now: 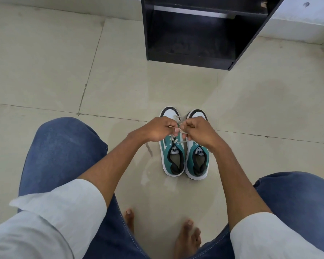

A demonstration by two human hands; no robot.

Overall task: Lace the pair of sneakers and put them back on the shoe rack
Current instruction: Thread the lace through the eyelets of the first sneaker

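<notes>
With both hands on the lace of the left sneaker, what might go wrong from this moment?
1. The left hand and right hand pinch the lace above the left sneaker; a hard pull may lift or tip it.
2. The right sneaker stands very close beside it, so a tilt may knock it.
3. The shoe rack is farther ahead; both shoes must still be carried there.

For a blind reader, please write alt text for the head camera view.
Both hands, left hand and right hand, pinch a pale lace over the left of two teal-and-white sneakers standing side by side on a tiled floor. Beyond them stands a black shoe rack.
</notes>
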